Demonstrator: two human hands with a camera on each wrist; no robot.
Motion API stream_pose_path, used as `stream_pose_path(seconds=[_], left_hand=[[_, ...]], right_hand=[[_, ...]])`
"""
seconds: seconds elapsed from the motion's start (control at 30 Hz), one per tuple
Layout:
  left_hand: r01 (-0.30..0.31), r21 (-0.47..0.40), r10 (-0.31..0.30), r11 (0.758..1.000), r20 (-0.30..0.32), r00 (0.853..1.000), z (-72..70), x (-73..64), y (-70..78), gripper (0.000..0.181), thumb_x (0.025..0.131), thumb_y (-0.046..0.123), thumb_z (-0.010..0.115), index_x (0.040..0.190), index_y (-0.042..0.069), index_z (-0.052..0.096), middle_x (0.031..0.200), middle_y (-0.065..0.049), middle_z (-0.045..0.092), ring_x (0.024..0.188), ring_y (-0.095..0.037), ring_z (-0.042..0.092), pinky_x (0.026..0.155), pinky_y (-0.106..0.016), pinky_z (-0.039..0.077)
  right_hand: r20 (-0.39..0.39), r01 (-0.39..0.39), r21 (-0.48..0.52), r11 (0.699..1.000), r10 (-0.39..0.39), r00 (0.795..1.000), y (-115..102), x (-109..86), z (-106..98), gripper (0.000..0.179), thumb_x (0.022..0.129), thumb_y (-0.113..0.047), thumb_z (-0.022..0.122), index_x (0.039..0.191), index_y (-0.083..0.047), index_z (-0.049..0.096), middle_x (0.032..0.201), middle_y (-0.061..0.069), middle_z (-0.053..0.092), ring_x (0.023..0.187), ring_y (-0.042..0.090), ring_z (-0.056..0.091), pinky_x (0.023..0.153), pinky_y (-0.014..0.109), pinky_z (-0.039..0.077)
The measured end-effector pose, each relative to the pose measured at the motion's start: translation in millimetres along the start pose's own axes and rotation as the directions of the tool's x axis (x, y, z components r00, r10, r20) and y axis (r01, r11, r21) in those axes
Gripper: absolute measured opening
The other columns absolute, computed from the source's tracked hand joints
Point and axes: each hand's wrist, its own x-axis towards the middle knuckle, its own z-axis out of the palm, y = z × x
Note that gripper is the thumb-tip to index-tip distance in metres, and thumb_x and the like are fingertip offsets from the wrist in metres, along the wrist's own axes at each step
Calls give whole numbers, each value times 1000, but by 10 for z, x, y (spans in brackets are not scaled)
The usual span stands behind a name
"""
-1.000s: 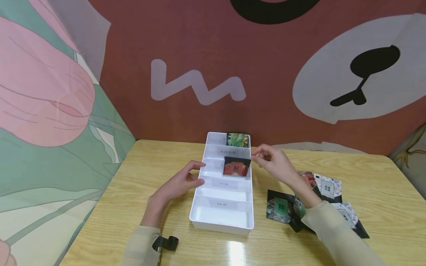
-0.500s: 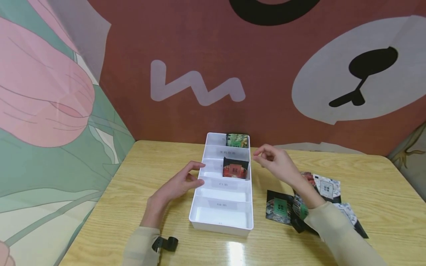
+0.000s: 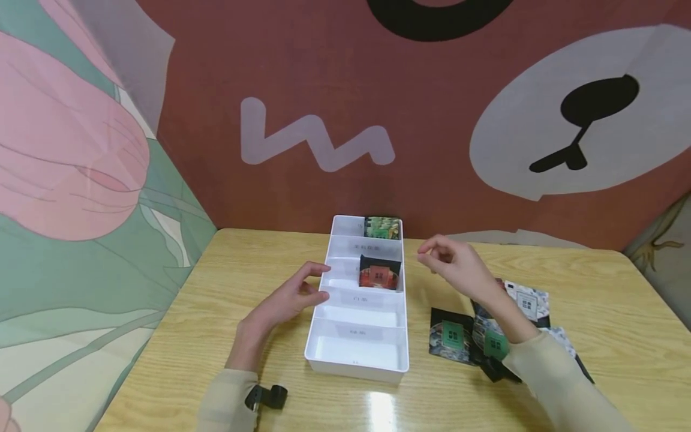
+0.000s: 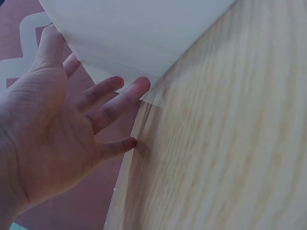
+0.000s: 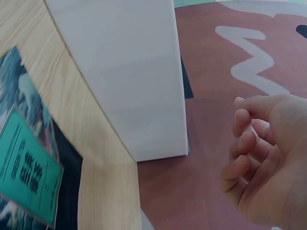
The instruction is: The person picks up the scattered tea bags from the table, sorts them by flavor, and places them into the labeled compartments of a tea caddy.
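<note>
A long white divided box (image 3: 353, 371) with several compartments stands on the table. My left hand (image 3: 286, 303) is at its left side, thumb and index finger spread at the rim; in the left wrist view the fingertips are right at the box's outer wall. A black tea sachet with a red label (image 3: 379, 275) leans in the middle compartment. Green-patterned sachets (image 3: 382, 228) sit in the farthest one. My right hand (image 3: 459, 267) hovers just right of the box, fingers loosely curled and holding nothing, as the right wrist view confirms.
Right of the box lie several more sachets: one with a green label (image 3: 452, 336) and white-patterned ones (image 3: 528, 302), partly hidden under the right forearm. A black wrist device (image 3: 267, 396) sits on the left sleeve. A printed wall (image 3: 302, 198) borders the table's back edge.
My right hand has let go of the red-labelled sachet, which has settled slightly lower in its compartment, and has drawn a little to the right. The left hand stays at the box.
</note>
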Motion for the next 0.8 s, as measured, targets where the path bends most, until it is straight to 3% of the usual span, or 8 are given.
stream_pose_path(seconds=[0.4,0.6,0.8], left_hand=[[0,5,0,1000,-5,1000,-1,-3,23,54,93,38,70,141,32,46,142,5,46,100,-21,58,86,-35,47],[-2,-1,2,1000,-3,1000,-1,-4,8,53,93,37,69,141,32,46,142,5,46,101,-22,58,86,-35,47],[-7,0,7,1000,-4,1000,0,-7,2,54,93,38,69,141,31,46,141,5,46,101,-22,57,86,-36,47]], right_hand=[[29,-33,-37,999,34,999,225,-137,-170,19,99,-36,62,109,-20,63,69,4,57,50,19,41,50,32,36],[33,-23,-70,997,25,999,295,-198,-245,23,99,-35,62,112,-16,63,69,2,57,50,16,43,50,30,38],[59,-23,-50,999,26,998,346,-264,-308,25,99,-35,61,115,-15,62,72,8,59,45,18,44,46,31,41]])
